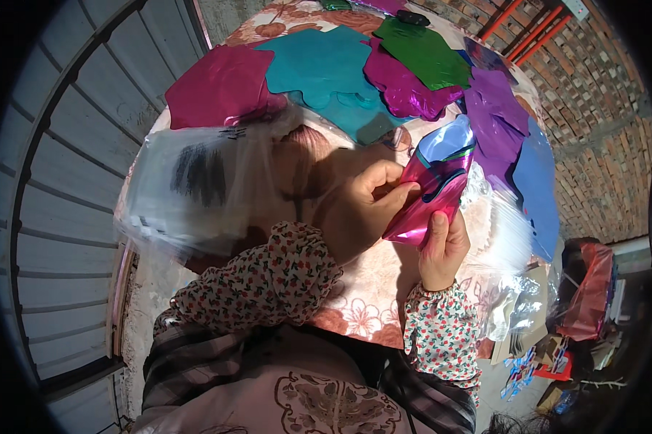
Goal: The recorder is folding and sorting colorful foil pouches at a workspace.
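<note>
My left hand [366,206] and my right hand [442,249] both grip a shiny magenta foil piece [431,192] with a pale blue top, held upright over a small table [362,311] with a floral cover. The left fingers pinch its left edge; the right hand holds its lower edge from below. A stack of clear plastic bags [196,184] lies just left of my left hand, blurred.
Foil sheets lie spread on the far side of the table: magenta [221,87], teal [319,65], green [423,50], purple [496,108], blue [535,181]. Clear film [503,239] sits at the right. A brick wall [593,108] and cluttered boxes [579,304] are on the right.
</note>
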Demonstrator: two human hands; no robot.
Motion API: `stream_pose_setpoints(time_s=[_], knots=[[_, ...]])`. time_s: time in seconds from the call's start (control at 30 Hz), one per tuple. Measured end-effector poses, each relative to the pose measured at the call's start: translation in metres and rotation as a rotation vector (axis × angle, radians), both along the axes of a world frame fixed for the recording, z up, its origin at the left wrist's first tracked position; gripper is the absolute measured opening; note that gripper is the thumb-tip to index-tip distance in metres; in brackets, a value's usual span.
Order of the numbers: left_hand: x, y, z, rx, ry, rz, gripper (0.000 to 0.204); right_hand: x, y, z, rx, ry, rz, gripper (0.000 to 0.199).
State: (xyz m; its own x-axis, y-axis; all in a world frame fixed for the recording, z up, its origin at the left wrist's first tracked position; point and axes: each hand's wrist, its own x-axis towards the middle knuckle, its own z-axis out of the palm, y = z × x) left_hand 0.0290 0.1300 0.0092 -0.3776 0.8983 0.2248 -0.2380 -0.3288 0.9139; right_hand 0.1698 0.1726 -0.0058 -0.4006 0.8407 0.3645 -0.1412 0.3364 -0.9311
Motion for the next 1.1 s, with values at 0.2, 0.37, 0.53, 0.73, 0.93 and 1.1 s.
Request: stream_pose_setpoints(time_s=[0.2,0.37,0.53,0.73,0.93,1.1], knots=[[0.009,-0.002,0.004,0.22,-0.08,0.022,0.03,-0.001,-0.003,0.005,0.018,-0.017,-0.026,0.025],[0.009,0.0,0.001,0.308,-0.049,0.03,0.028,-0.004,-0.003,0.005,0.018,0.032,-0.034,0.026],[-0.008,-0.008,0.006,0.222,0.618,0.098,0.027,0.003,-0.003,0.002,0.037,0.001,-0.035,0.025],[-0.003,-0.002,0.0,0.215,0.448,0.027,0.024,-0.001,-0.005,0.01,0.003,0.076,-0.063,0.024],[-0.001,0.003,-0.008,0.236,0.348,0.04,0.022,0.004,0.0,0.001,0.071,0.021,-0.031,0.024],[-0.008,-0.007,0.01,0.247,0.584,0.071,0.019,0.002,-0.002,0.004,0.089,-0.002,-0.063,0.024]])
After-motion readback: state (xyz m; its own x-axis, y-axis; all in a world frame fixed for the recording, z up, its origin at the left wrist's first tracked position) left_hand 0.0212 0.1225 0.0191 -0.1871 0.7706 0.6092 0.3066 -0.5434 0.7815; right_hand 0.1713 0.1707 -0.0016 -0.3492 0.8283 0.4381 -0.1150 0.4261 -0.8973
